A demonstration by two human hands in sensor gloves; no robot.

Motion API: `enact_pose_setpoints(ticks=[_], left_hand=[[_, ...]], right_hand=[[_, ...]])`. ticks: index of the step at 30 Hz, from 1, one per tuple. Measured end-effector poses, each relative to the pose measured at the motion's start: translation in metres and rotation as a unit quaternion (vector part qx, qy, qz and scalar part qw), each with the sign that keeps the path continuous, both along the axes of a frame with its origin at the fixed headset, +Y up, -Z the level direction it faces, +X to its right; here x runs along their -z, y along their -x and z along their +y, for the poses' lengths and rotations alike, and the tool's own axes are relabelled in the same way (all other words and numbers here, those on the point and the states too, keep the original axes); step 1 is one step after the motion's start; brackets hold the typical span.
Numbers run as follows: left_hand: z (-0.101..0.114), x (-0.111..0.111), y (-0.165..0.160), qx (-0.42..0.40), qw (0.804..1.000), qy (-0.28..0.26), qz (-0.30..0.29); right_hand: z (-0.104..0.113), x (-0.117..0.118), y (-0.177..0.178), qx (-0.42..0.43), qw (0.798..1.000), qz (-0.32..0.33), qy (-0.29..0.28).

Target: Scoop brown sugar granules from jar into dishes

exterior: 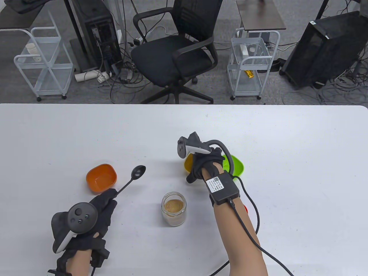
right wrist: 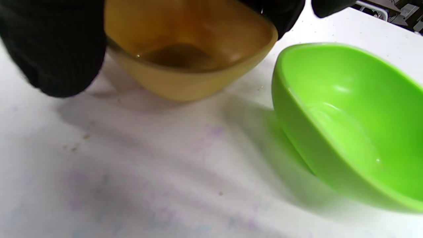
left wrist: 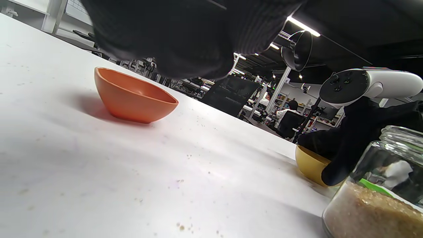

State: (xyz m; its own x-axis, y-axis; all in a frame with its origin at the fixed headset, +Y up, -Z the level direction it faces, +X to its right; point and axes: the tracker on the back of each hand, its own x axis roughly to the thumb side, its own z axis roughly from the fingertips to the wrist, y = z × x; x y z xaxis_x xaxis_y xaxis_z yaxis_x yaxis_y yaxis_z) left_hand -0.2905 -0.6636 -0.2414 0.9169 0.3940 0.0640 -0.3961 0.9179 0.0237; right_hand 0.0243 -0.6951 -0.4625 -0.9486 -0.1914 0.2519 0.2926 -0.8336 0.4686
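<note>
My left hand (exterior: 110, 195) grips the handle of a black spoon (exterior: 138, 171), whose bowl is raised over the table and looks empty; the bowl also shows in the left wrist view (left wrist: 297, 49). An open glass jar (exterior: 173, 208) partly filled with brown sugar stands between my hands. An orange dish (exterior: 101, 177) sits beside the spoon, and looks empty. My right hand (exterior: 198, 168) holds a yellow dish (exterior: 188, 164) by its rim, fingers (right wrist: 53, 49) on both sides. A green dish (exterior: 238, 166) touches it on the right. Both dishes look empty in the right wrist view (right wrist: 188, 59).
A red object (exterior: 245, 208) peeks out from under my right forearm. A black cable (exterior: 253, 212) runs from the right wrist box toward the front edge. A few sugar grains (left wrist: 185, 227) lie on the white table (exterior: 287, 138) near the jar.
</note>
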Motion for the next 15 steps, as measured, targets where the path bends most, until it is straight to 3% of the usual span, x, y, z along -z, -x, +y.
enact_pose_setpoints(ticks=[7,15], left_hand=[[-0.001,0.001,0.0,0.0,1.0,0.004,-0.004],[-0.002,0.003,0.0,0.001,1.0,0.014,-0.008]], right_hand=[[0.019,-0.01,-0.002,0.027,0.999,0.017,-0.041],[0.056,-0.043,-0.017,0.038,0.997,0.019,-0.066]])
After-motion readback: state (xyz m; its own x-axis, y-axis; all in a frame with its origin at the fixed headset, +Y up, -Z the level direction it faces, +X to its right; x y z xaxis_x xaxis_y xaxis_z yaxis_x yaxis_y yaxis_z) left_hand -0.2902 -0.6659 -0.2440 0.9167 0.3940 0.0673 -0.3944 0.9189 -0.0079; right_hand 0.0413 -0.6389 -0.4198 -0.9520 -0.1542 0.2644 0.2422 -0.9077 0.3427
